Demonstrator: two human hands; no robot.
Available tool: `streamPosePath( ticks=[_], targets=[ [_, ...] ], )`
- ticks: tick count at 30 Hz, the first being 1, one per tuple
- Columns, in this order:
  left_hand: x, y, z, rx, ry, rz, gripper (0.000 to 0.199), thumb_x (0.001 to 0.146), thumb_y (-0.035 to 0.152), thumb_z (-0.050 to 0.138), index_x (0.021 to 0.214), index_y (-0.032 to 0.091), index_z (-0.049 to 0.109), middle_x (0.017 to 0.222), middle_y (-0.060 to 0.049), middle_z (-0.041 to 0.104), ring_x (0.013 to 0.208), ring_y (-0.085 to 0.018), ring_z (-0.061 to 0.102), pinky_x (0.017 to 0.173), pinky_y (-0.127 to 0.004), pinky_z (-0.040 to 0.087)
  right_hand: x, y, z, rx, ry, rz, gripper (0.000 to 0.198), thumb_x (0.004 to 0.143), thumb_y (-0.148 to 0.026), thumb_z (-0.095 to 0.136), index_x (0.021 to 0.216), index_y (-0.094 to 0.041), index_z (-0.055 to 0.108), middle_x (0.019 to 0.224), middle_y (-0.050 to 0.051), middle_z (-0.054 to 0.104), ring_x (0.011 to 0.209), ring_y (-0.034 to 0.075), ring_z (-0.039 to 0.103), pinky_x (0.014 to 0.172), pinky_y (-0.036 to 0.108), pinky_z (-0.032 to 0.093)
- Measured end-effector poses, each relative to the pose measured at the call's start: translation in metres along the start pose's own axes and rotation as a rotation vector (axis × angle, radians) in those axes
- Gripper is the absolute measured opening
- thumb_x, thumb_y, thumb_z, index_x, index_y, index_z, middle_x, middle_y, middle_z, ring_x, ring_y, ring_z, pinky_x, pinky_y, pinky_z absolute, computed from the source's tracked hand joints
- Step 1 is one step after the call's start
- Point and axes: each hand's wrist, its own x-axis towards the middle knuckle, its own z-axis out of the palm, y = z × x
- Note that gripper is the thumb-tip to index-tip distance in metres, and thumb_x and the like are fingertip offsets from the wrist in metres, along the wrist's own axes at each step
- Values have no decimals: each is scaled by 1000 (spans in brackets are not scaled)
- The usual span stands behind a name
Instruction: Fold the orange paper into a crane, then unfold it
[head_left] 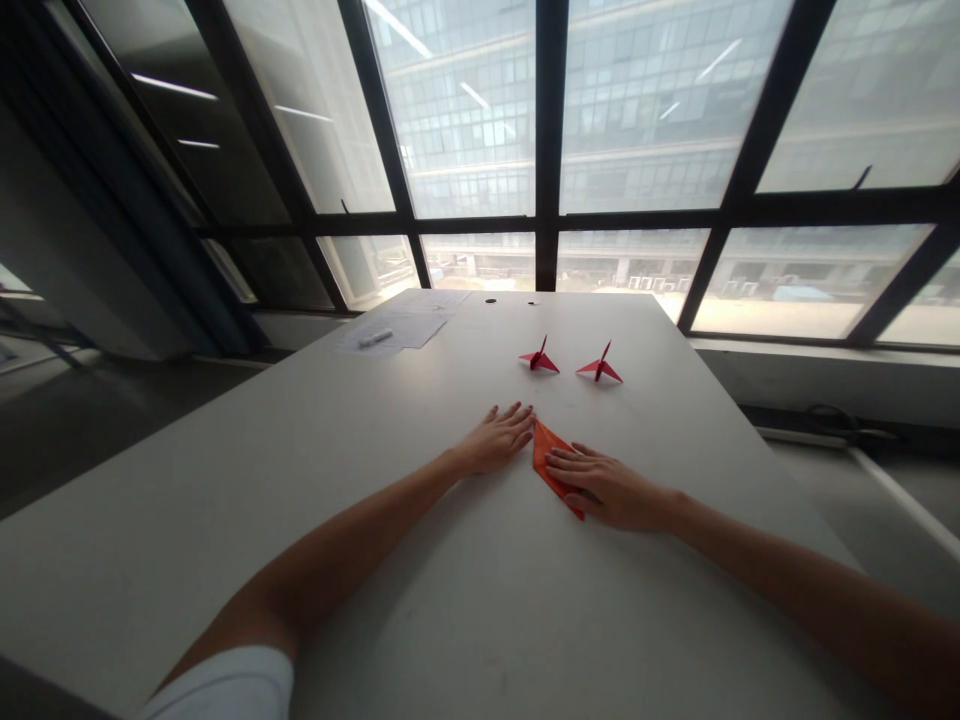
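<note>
A folded piece of orange origami paper (546, 462) lies flat on the white table, narrow and pointed at both ends. My right hand (611, 487) rests over its right side with fingers stretched out, hiding part of it. At the paper's upper tip, my left hand (496, 438) lies flat on the table with fingers spread, the fingertips touching or very close to that tip. Beyond my hands stand two red paper cranes, one on the left (539, 360) and one on the right (599, 368), wings out.
The white table (360, 450) stretches to the windows. Printed sheets (420, 328) lie at its far left with a white marker-like object (375, 338) on them. A round hole (491, 301) shows near the far edge. A dark curtain (142, 190) hangs at left.
</note>
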Motion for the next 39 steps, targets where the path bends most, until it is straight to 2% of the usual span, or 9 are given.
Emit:
streamPosePath(
  ticks=[3,7,11,18,22,28,31,35,39],
  targets=[
    [0,6,-2,-20,83,83,55,104,38,20,156,20,16,162,-8,15,151,-20,9,121,-43,8,0,3,1,27,-38,-25,56,99,-28,46,153,-26,30,154,5,39,146,20,27,123,44,13],
    [-4,17,-6,-57,-48,293,52,105,33,19,156,25,19,161,-3,22,151,-18,11,122,-39,6,0,4,0,47,-95,-46,56,102,-26,39,154,-31,21,158,0,30,149,19,17,123,45,7],
    [-6,16,-6,-33,-123,257,52,105,39,18,155,28,19,161,-2,20,151,-21,8,121,-45,4,-3,1,-6,96,-92,-52,52,103,-31,37,153,-34,24,158,-3,30,148,18,20,124,42,12],
    [-6,16,2,-18,-72,118,60,102,51,23,156,28,15,162,-4,15,151,-25,6,120,-53,2,-2,14,5,-47,23,131,51,104,-35,34,154,-26,27,157,5,32,146,21,27,122,46,16],
    [-6,22,1,6,46,79,68,98,57,34,156,25,17,162,-8,17,151,-26,9,120,-55,2,-3,20,12,-108,10,163,51,104,-38,33,154,-28,28,157,5,32,147,24,24,122,50,14],
    [-7,40,-3,-36,304,125,49,103,35,28,149,20,37,155,-7,38,146,-17,28,121,-39,18,-1,20,17,-208,118,295,50,103,-35,31,151,-24,36,154,10,40,144,29,31,117,58,18],
    [-8,43,4,-50,184,140,48,103,38,28,148,24,39,153,-7,41,145,-20,31,120,-43,22,2,22,18,-207,228,295,41,101,-29,38,138,-23,54,138,11,56,130,26,47,113,50,31],
    [-8,39,10,-57,18,156,54,103,43,27,155,26,23,161,-7,24,150,-23,15,120,-49,17,6,29,17,-180,403,408,34,96,-22,45,125,-21,64,119,11,64,112,24,55,100,40,45],
    [-8,37,9,-32,1,114,57,103,46,19,155,24,19,163,-8,12,151,-24,8,121,-51,9,7,32,15,-249,434,447,39,93,-18,50,130,-23,61,132,12,57,122,26,49,103,43,42]
  ],
)
